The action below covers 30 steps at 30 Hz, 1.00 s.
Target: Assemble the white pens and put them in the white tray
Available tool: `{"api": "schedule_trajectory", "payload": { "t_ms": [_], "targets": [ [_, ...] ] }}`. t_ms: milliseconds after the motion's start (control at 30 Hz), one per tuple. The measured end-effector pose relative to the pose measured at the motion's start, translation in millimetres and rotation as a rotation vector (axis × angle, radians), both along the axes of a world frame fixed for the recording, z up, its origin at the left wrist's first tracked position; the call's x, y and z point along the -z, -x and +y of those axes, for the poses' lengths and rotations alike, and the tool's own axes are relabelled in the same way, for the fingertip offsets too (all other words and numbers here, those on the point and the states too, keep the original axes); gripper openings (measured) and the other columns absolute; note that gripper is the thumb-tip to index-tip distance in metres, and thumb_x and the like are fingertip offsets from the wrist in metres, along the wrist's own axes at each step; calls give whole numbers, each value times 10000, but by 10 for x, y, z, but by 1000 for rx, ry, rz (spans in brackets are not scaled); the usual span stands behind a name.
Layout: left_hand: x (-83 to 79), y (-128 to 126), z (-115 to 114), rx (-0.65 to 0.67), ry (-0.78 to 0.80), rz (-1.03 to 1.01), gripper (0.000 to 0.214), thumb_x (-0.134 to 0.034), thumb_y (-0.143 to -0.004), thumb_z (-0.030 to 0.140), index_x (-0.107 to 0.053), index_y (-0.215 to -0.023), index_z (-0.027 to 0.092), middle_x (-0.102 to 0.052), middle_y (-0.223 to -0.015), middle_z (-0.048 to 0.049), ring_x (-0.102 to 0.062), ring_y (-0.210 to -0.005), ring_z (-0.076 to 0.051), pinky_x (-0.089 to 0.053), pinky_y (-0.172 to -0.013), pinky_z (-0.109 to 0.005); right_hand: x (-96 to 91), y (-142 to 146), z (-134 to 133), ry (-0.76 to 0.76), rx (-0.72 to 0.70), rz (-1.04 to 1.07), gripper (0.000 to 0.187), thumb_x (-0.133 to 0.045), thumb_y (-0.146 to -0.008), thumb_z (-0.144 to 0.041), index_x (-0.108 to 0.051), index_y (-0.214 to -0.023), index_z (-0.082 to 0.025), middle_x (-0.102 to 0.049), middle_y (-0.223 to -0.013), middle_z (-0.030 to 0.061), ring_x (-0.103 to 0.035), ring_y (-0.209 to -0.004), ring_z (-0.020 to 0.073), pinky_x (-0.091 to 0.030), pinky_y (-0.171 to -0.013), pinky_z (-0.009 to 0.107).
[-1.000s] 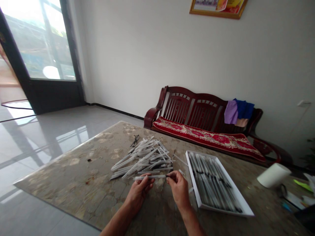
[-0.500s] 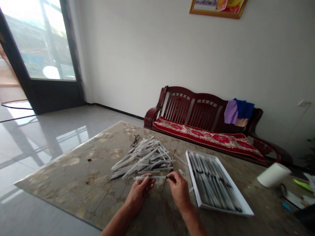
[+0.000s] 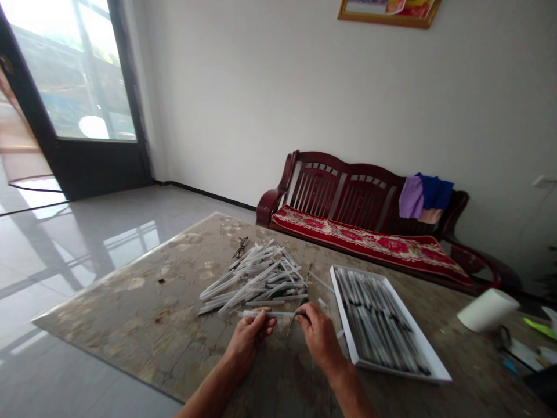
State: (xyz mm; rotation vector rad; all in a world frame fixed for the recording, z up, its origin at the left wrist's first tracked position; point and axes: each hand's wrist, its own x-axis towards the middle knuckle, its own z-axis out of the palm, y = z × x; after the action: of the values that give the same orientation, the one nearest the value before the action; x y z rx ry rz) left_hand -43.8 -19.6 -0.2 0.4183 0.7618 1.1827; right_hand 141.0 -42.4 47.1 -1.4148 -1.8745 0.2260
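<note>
A slim whitish pen (image 3: pixel 284 314) lies level between my two hands over the near part of the table. My left hand (image 3: pixel 249 335) is closed round its left part, thumb on top. At its dark right end, the fingers of my right hand (image 3: pixel 317 331) pinch together and hide the tip. Just beyond my hands is a loose pile of similar white pens (image 3: pixel 256 276), some with dark parts. To the right of my right hand stands a shallow white box (image 3: pixel 348 342) holding rows of pens (image 3: pixel 383 325) with black ends.
The patterned table (image 3: pixel 130 325) carries a pair of glasses (image 3: pixel 240 248) behind the pile. A white paper roll (image 3: pixel 487 310) lies right of the box. Small white pieces (image 3: pixel 322 303) are scattered between pile and box. Behind the table stands a dark red wooden bench (image 3: pixel 348 191).
The view has shifted slightly. Both hands keep hold of the pen in nearly the same place, and my right hand has turned a little at the pen's dark end.
</note>
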Motion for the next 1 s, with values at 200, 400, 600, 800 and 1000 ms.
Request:
{"api": "schedule_trajectory", "payload": {
  "t_ms": [200,400,600,800,1000],
  "targets": [
    [19,-10,-13,67,-51,34,425,-883,-557,412,-694,-825,142,-729,-615,-20,-618,-517,-92,-475,-511,-162,211,80,-54,-14,124,-107,406,-321,-997,-342,-528,-669,-223,-605,-601,10,-572,-551,148,-330,-538,245],
    [-17,-22,-18,49,-52,66,436,-882,-544,426,-697,-818,143,-737,-626,-32,-627,-534,-112,-477,-531,-192,155,54,-100,120,76,44,364,-349,-992,-433,-575,-798,-224,-649,-673,0,-611,-619,150,-360,-550,229],
    [-63,-26,-34,67,-53,74,439,-889,-530,427,-695,-803,142,-733,-620,-33,-621,-530,-110,-475,-532,-193,197,88,-68,60,170,13,393,-340,-985,-440,-540,-728,-221,-632,-629,19,-594,-581,165,-339,-536,251],
    [-78,-17,-38,59,-49,68,446,-886,-537,429,-696,-813,134,-723,-608,-24,-604,-516,-95,-462,-523,-175,165,108,-134,111,143,37,460,-305,-990,-495,-557,-714,-228,-612,-592,3,-575,-539,154,-327,-511,252],
    [-116,-23,-56,91,-69,75,434,-885,-541,428,-701,-799,132,-722,-608,-33,-602,-516,-101,-451,-518,-180,138,105,-184,147,119,92,482,-321,-970,-521,-552,-669,-222,-614,-600,17,-579,-571,161,-355,-541,262]
  ]
}}
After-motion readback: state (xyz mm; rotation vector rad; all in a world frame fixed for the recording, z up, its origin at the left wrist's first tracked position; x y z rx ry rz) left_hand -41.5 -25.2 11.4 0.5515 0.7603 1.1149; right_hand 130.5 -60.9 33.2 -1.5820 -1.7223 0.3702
